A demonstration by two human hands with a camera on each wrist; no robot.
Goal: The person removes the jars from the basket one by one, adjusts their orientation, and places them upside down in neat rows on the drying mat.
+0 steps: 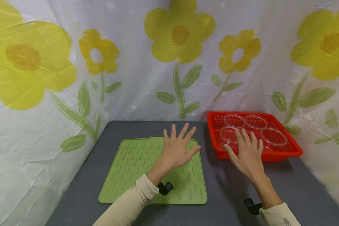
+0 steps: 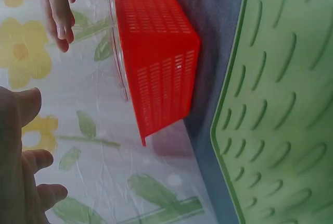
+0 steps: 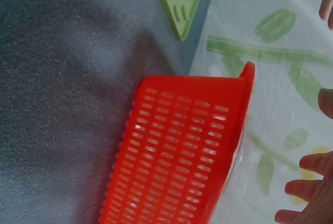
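Hovering over the green ridged mat (image 1: 138, 160), the left hand (image 1: 177, 150) is spread wide, its grip released. The right hand (image 1: 248, 156) is raised near the red basket (image 1: 279, 156) — fingers spread, grip likewise released. Clear round dishes (image 1: 274, 136) are held in the basket, which is set right of the mat on the grey bench (image 1: 226, 188); behind, a flowered curtain (image 1: 130, 84) is seen.
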